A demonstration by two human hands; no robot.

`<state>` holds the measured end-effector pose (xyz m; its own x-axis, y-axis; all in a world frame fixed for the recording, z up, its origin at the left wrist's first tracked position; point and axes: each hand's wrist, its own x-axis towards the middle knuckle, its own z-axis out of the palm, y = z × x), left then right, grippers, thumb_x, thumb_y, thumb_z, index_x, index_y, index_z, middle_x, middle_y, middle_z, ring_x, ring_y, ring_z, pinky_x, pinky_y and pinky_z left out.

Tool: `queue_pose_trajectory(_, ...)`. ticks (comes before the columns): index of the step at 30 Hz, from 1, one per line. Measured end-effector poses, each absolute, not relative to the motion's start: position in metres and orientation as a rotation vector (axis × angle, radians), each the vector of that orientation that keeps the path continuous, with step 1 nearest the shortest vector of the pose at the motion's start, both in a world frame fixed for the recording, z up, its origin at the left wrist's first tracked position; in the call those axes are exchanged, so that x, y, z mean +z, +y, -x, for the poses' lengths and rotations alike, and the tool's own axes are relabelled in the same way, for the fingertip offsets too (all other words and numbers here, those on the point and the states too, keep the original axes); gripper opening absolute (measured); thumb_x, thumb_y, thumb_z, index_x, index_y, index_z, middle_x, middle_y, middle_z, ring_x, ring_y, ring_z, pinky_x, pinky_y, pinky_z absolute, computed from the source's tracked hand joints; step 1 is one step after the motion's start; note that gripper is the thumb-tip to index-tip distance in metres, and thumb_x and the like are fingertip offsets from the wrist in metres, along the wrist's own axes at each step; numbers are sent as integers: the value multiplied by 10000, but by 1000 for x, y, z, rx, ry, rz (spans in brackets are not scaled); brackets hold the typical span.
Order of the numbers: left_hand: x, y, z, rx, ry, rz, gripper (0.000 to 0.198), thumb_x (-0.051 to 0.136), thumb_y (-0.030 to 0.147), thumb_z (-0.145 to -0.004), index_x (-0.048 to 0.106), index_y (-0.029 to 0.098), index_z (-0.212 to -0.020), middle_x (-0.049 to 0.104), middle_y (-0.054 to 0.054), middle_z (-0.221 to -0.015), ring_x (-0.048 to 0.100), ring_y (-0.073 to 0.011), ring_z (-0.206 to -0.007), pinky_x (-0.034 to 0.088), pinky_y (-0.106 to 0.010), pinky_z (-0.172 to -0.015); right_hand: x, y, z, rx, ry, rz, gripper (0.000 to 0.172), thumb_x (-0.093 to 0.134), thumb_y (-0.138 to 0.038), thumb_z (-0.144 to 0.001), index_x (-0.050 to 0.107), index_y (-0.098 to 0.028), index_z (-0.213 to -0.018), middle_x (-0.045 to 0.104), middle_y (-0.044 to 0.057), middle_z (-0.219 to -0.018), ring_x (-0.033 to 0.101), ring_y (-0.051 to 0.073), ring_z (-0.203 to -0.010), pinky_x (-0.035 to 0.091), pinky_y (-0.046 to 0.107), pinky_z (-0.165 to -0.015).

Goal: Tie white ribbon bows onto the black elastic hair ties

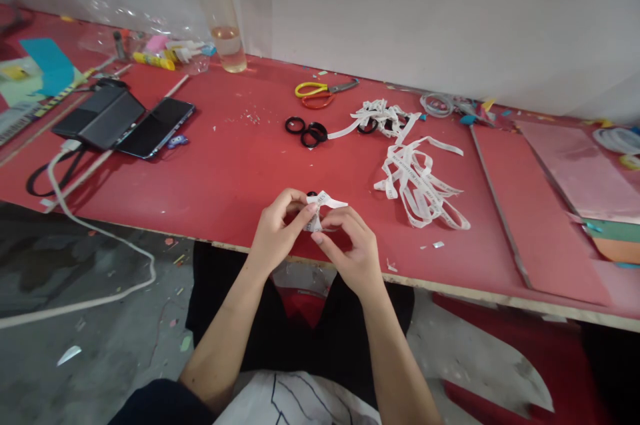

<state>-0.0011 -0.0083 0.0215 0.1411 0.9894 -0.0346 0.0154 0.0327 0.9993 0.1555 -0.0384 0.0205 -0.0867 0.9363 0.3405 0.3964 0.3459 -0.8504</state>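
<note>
My left hand [277,232] and my right hand [350,248] meet over the near edge of the red table [235,165]. Both pinch a short white printed ribbon strip [327,202] that is wound around a small black ring [311,194], mostly hidden by my fingers. A pile of loose white printed ribbon strips [417,178] lies to the right of my hands. Three black rings [307,132] lie further back on the table.
Yellow-and-orange scissors [320,92] lie behind the rings. A clear bottle [220,18] stands at the wall. Two phones [125,122] with a white cable [75,212] sit at the left. Pink and coloured sheets [575,165] and a metal rod [495,198] lie at the right.
</note>
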Motion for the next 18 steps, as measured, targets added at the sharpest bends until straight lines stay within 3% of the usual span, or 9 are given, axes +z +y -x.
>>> queue_pose_trajectory(18, 18, -10, 1, 1120, 1156, -1210, 235, 657, 422, -911, 564, 207, -935, 746, -26, -845, 699, -159, -777, 507, -259, -695, 20, -37, -154, 812, -1660, 1206, 65, 627, -236, -926, 626, -212, -865, 612, 35, -929, 608, 158, -893, 514, 306, -816)
